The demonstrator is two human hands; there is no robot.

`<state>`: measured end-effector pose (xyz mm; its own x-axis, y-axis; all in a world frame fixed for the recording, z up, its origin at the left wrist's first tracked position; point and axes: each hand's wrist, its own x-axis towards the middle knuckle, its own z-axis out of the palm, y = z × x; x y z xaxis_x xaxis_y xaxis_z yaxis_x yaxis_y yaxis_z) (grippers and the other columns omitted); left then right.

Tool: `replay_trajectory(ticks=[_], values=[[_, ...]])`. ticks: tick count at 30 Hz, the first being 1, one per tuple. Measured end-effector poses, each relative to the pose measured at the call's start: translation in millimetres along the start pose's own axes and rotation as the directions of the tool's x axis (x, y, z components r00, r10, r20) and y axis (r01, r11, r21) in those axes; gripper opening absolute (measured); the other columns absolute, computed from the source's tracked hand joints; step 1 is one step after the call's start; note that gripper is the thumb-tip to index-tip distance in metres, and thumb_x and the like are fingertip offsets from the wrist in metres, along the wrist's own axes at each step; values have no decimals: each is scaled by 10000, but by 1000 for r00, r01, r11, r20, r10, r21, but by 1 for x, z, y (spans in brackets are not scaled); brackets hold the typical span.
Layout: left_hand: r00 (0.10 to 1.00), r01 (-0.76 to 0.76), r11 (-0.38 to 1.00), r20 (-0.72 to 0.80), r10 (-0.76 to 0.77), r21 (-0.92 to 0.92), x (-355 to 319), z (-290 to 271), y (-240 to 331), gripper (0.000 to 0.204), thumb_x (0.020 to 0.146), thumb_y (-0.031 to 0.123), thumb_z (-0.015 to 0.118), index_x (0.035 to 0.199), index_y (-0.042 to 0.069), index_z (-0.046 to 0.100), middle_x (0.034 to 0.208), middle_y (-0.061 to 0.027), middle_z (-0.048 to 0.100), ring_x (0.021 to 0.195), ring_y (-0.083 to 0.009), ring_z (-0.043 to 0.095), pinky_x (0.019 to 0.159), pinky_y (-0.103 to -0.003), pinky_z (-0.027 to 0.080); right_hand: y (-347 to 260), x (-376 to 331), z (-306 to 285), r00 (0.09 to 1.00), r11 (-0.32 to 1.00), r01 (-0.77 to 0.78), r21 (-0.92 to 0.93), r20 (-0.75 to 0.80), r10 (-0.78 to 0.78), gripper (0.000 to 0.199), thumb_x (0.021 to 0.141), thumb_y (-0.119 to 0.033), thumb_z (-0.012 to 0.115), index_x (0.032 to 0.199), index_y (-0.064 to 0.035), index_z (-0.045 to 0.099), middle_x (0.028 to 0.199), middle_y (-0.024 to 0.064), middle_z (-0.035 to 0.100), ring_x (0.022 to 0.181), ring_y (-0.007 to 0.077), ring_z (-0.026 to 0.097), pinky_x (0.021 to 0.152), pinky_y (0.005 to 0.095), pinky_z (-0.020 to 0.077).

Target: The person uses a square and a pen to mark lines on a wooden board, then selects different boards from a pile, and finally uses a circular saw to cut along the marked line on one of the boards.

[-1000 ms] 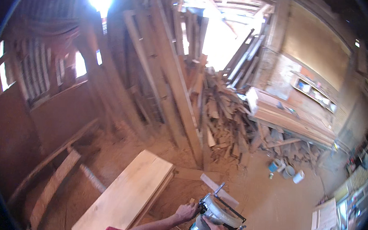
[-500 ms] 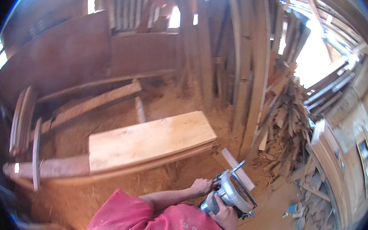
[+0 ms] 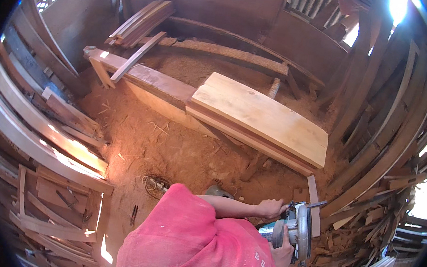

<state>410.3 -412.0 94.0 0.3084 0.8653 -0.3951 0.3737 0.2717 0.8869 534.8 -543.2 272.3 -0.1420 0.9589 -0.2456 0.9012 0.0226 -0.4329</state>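
A circular saw (image 3: 297, 229) with a silver round guard and a blue-green motor body is held at the right side of my body. My right hand (image 3: 283, 252) wraps round its dark handle. My left hand (image 3: 271, 208) is closed at the saw's front end; what exactly its fingers grip there is partly hidden. Just beyond the saw, a narrow pale strip of wood (image 3: 313, 199) shows, partly covered by the tool. Away from both hands, a wide pale board (image 3: 265, 118) lies on top of darker boards on a long low bench.
A beam (image 3: 152, 81) forms the bench's left part, with a thin slat (image 3: 138, 57) across it. Long planks (image 3: 43, 135) are stacked at the left. Upright timber (image 3: 401, 108) and an offcut heap (image 3: 361, 225) stand right. Sawdust covers the floor (image 3: 138, 127); a coiled cable (image 3: 155, 185) lies there.
My view has swung left, bringing the left plank stacks and the cable into sight, while the bench sits further right in the picture. Both hands still hold the circular saw.
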Motion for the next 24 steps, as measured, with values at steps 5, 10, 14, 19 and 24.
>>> replay_trajectory(ticks=[5,10,14,19,24], values=[[837,-364,765,-174,519,531,-24,-4,0,463,975,424,497,820,5,621,779,-228,681,711,-369,690,628,-502,542,11,1,-7,995,995,96,-1,22,-96,953,670,-203,834,1510,-234,385,991,297,682,969,472,659,839,521,546],[993,-69,791,-116,-3,-607,38,52,-45,474,956,463,489,876,33,672,685,-153,685,593,-300,679,572,-456,533,29,5,-7,990,989,140,38,22,-141,924,676,-200,825,1499,-215,406,974,292,683,930,480,661,818,526,548],[765,324,662,-225,-603,-676,52,36,-141,703,898,667,440,989,20,701,805,-164,666,706,-276,629,667,-400,505,23,-1,1,969,968,235,90,57,-241,923,677,-190,818,1503,-213,405,979,291,682,915,482,661,810,528,544],[967,233,-120,244,-78,-965,51,54,-31,1091,770,889,403,1498,106,183,1484,-175,301,1334,-337,346,1058,-537,329,31,-10,-5,976,975,204,86,55,-209,869,710,-241,801,1494,-216,428,971,286,684,927,480,660,803,525,543],[994,-80,621,-17,108,-779,81,-35,-47,985,869,857,289,1286,13,579,1307,-194,591,1299,-324,466,1104,-484,309,-9,-20,-35,963,953,263,150,20,-269,743,783,-253,739,1475,-227,469,1009,229,691,918,457,666,828,525,530]])
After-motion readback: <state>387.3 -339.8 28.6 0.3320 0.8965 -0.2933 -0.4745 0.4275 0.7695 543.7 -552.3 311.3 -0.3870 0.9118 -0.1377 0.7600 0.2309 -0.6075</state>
